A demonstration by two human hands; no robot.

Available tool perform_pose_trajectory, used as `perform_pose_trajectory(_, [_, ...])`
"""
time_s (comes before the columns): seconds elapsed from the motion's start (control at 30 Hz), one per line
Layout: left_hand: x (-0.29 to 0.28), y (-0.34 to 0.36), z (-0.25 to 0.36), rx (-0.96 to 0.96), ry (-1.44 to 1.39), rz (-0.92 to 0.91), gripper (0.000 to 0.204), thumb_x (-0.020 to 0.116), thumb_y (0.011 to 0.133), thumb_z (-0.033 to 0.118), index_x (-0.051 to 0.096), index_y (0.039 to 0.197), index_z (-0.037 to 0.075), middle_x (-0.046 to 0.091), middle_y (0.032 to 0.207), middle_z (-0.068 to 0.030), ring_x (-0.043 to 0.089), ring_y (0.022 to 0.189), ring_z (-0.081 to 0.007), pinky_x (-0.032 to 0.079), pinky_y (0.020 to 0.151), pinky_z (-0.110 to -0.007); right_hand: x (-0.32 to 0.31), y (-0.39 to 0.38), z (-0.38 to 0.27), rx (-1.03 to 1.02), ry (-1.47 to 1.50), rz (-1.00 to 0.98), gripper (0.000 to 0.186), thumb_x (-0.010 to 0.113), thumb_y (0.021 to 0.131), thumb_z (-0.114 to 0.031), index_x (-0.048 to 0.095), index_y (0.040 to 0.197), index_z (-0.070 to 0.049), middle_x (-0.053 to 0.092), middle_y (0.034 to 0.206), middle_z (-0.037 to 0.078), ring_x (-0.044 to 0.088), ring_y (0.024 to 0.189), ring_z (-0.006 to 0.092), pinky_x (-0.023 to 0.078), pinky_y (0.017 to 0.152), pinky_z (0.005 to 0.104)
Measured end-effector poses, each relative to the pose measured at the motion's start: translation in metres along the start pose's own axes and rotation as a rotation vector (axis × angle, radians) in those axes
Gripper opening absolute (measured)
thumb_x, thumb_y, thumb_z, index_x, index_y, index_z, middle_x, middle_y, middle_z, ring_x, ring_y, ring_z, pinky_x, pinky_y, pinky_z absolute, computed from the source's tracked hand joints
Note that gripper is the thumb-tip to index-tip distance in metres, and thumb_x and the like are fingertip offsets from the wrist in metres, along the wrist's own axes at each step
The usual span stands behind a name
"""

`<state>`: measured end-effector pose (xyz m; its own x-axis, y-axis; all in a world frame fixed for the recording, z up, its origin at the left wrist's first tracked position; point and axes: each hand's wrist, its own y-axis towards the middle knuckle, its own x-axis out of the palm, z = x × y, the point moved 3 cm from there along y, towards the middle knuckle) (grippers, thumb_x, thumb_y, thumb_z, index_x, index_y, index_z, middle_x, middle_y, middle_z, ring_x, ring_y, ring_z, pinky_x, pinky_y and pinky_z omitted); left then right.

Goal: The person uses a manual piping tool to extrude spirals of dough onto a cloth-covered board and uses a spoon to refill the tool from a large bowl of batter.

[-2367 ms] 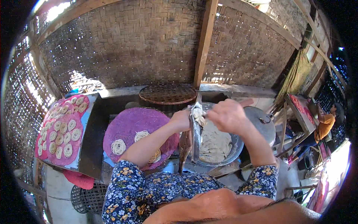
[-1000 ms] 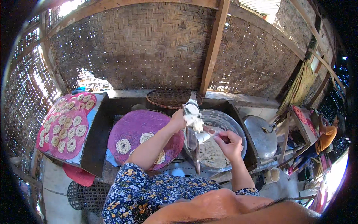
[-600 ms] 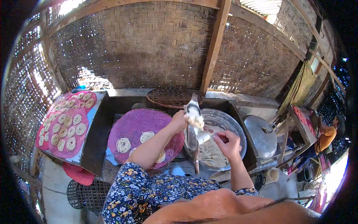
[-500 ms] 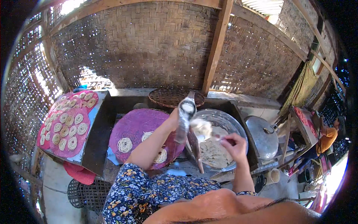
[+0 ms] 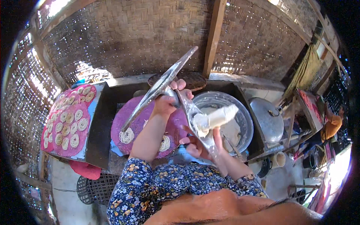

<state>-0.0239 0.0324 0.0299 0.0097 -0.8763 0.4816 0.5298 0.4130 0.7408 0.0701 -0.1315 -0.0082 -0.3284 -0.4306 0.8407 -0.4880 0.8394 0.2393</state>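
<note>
My left hand (image 5: 168,96) is closed around the middle of a long, flour-smeared wooden bar (image 5: 150,98) that slants up to the right. A second wooden bar (image 5: 210,144) crosses towards my chest, its upper end against my left fingers. From its middle juts a thick cylinder (image 5: 222,117) coated in white dough; both look like parts of a hand press. My right hand (image 5: 200,145) grips this bar from below, thumb beside the cylinder. Beneath lies a large metal bowl (image 5: 247,131) of pale dough. Left of it, noodle coils (image 5: 126,135) rest on a round purple mat (image 5: 122,116).
More coils lie on pink mats (image 5: 56,148) on a slanted board at the left. A lidded metal pot (image 5: 266,122) stands right of the bowl. A woven tray (image 5: 195,79) leans behind, before a bamboo wall (image 5: 142,41). Another person (image 5: 332,129) is at the far right.
My right hand has left the bowl and come left onto the dough-coated bar. The press parts have swung apart, and the long bar in my left hand has turned sideways.
</note>
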Motion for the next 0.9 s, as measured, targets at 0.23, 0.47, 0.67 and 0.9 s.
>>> perform_pose_trajectory(0.23, [-0.007,-0.031,0.029,-0.39,0.809,0.291,0.044,0.062,0.079,0.017,0.049,0.12,0.004,0.048,0.124,-0.0122,0.047,0.112,-0.0225,0.036,0.097,-0.036,-0.009,-0.011,-0.035,-0.259,-0.194,0.244,0.083,0.063,0.066,-0.057,0.034,0.126,-0.009,0.051,0.104,0.02,0.052,0.054,0.0152,0.036,0.034,0.0209])
perform_pose_trajectory(0.47, [0.034,-0.058,0.024,-0.404,1.489,0.107,0.033,0.07,0.063,0.018,0.062,0.093,0.006,0.063,0.09,-0.0136,0.061,0.085,-0.0262,0.047,0.077,-0.033,0.024,-0.006,-0.077,-0.666,-1.365,0.314,0.108,0.074,0.065,-0.035,-0.001,0.139,-0.01,0.039,0.12,0.018,0.054,0.087,0.0244,0.047,0.06,0.0297])
perform_pose_trajectory(0.67, [0.027,-0.063,0.015,-0.332,1.688,0.029,0.024,0.065,0.063,0.022,0.062,0.081,0.007,0.061,0.077,-0.0165,0.059,0.072,-0.0343,0.048,0.064,-0.038,0.043,-0.012,-0.069,-0.946,-2.253,0.218,0.105,0.08,0.058,-0.032,0.013,0.138,-0.016,0.036,0.12,0.026,0.048,0.101,0.041,0.049,0.07,0.0414])
perform_pose_trajectory(0.9, [0.008,-0.073,0.007,-0.498,1.739,0.129,0.024,0.066,0.06,0.025,0.061,0.075,0.007,0.06,0.071,-0.0174,0.057,0.067,-0.0365,0.047,0.06,-0.041,0.05,-0.016,-0.051,-0.929,-2.278,0.076,0.098,0.08,0.057,-0.03,0.021,0.134,-0.019,0.035,0.118,0.029,0.048,0.099,0.0441,0.049,0.069,0.0464])
